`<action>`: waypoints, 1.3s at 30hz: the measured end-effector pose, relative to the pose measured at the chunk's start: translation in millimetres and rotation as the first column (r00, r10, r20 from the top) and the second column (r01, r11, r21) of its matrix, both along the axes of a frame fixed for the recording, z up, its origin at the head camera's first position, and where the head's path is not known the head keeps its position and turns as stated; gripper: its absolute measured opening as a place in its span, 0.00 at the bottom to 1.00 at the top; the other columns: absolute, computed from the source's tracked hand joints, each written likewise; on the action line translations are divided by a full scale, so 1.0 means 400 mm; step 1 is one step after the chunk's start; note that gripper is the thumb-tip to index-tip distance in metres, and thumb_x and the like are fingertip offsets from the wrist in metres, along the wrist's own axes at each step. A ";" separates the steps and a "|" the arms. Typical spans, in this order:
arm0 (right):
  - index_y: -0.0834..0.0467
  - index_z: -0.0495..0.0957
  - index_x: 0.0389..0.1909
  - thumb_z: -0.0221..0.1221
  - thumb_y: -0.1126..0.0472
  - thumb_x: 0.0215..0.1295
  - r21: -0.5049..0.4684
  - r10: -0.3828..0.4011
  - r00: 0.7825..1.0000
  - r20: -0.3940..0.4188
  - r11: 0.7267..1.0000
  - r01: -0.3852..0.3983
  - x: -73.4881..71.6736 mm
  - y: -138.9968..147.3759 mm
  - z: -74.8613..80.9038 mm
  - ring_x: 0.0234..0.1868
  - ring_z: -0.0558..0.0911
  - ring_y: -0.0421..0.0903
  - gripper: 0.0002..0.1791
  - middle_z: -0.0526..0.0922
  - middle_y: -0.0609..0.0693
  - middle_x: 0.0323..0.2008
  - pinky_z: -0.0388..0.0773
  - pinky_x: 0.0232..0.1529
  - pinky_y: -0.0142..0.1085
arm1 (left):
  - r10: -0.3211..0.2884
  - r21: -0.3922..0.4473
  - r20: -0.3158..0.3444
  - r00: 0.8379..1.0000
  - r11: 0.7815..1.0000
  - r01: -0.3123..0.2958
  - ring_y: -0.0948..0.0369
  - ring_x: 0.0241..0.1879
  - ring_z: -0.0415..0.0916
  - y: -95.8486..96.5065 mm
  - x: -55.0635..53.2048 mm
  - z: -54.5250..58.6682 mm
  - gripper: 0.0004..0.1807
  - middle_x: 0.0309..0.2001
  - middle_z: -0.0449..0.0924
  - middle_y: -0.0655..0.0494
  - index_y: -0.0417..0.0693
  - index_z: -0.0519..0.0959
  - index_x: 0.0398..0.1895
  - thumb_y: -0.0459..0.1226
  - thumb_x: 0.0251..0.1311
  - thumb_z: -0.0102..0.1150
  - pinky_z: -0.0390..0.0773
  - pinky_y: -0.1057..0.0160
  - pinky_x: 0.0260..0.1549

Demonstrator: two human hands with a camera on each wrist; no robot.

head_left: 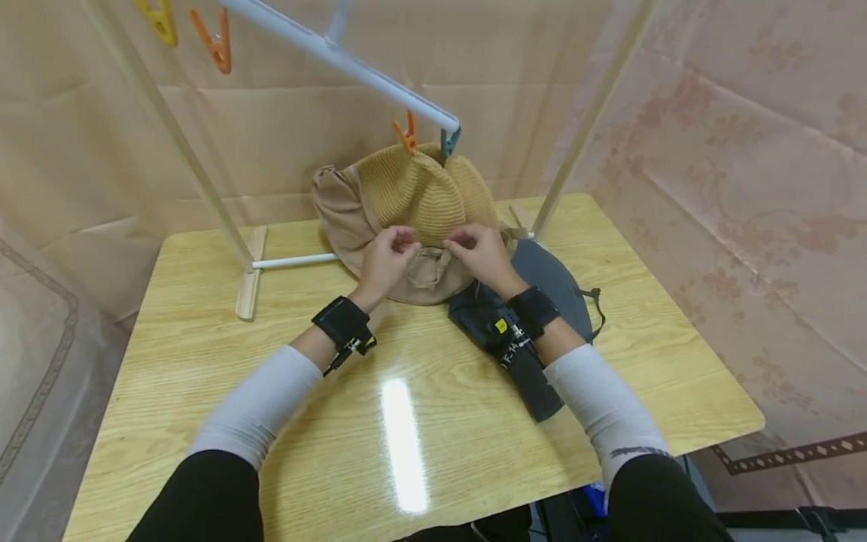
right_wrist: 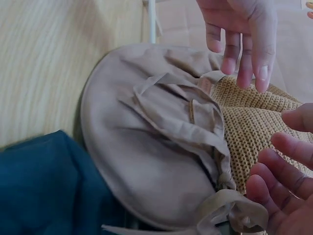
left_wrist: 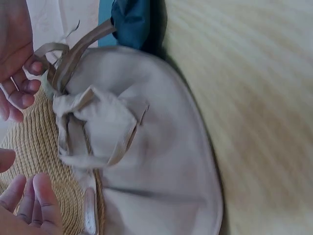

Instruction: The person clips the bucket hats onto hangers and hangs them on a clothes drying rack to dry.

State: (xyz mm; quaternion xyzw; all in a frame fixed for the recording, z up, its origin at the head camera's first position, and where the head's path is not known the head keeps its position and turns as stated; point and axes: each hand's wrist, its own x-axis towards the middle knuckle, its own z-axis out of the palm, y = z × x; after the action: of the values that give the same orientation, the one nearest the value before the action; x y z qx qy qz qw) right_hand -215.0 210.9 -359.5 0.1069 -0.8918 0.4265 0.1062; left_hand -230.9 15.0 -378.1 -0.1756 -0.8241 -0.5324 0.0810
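A sun hat with a tan knitted crown (head_left: pixel 433 199) and a beige cloth brim (head_left: pixel 345 218) hangs from a white rod by an orange clothespin (head_left: pixel 407 134) and a teal clothespin (head_left: pixel 450 141). Its brim droops to the table. In front of the crown, my left hand (head_left: pixel 387 260) has loosely bent fingers with nothing between them. Opposite it, my right hand (head_left: pixel 484 260) has relaxed fingers beside the hat's cloth tie (right_wrist: pixel 230 208); whether a fingertip touches the tie I cannot tell. A looped cloth bow (left_wrist: pixel 98 127) lies on the brim.
The white rod (head_left: pixel 339 60) slants overhead, with another orange clothespin (head_left: pixel 218 47) and a yellow clothespin (head_left: pixel 159 19) at the left. Stand poles (head_left: pixel 169 135) rise on both sides. Dark blue fabric (head_left: pixel 558 275) with a strap lies on the wooden table (head_left: pixel 305 452), under my right forearm.
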 end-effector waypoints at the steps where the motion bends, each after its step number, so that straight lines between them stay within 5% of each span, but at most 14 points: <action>1: 0.64 0.84 0.39 0.62 0.59 0.66 0.015 0.000 1.000 -0.002 1.000 0.000 0.003 0.002 -0.002 0.39 0.82 0.52 0.11 0.85 0.59 0.40 0.78 0.43 0.41 | -0.004 0.002 0.005 1.000 1.000 0.004 0.48 0.43 0.79 0.003 0.003 -0.004 0.15 0.47 0.82 0.40 0.36 0.78 0.51 0.35 0.63 0.61 0.79 0.55 0.45; 8: 0.62 0.84 0.39 0.62 0.58 0.65 0.097 0.024 1.000 -0.014 0.995 -0.022 0.022 0.017 -0.008 0.38 0.81 0.52 0.10 0.85 0.58 0.39 0.78 0.43 0.44 | -0.040 0.000 0.040 0.998 0.999 0.040 0.49 0.43 0.80 0.029 0.017 -0.028 0.15 0.47 0.82 0.42 0.37 0.78 0.51 0.36 0.64 0.61 0.79 0.54 0.45; 24: 0.61 0.86 0.40 0.61 0.59 0.66 0.296 0.144 0.977 0.158 0.937 -0.187 0.055 0.054 -0.026 0.39 0.83 0.50 0.10 0.87 0.56 0.37 0.80 0.42 0.43 | -0.077 0.017 0.091 0.993 0.997 0.076 0.52 0.42 0.78 0.064 0.041 -0.064 0.14 0.47 0.81 0.44 0.39 0.79 0.51 0.37 0.65 0.60 0.78 0.57 0.45; 39: 0.59 0.86 0.37 0.61 0.58 0.66 0.342 0.068 0.974 0.215 0.929 -0.140 0.083 0.129 -0.066 0.37 0.83 0.49 0.09 0.88 0.53 0.35 0.78 0.41 0.43 | -0.116 -0.031 0.107 0.987 0.992 0.120 0.52 0.42 0.80 0.101 0.076 -0.101 0.11 0.45 0.82 0.45 0.40 0.81 0.47 0.35 0.63 0.61 0.79 0.57 0.45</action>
State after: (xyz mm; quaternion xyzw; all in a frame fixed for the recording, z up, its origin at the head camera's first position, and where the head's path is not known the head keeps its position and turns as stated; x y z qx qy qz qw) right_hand -181.7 262.4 -385.9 0.1283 -0.9533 0.2722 -0.0276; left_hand -200.3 55.2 -418.5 -0.1974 -0.8253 -0.5291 0.0024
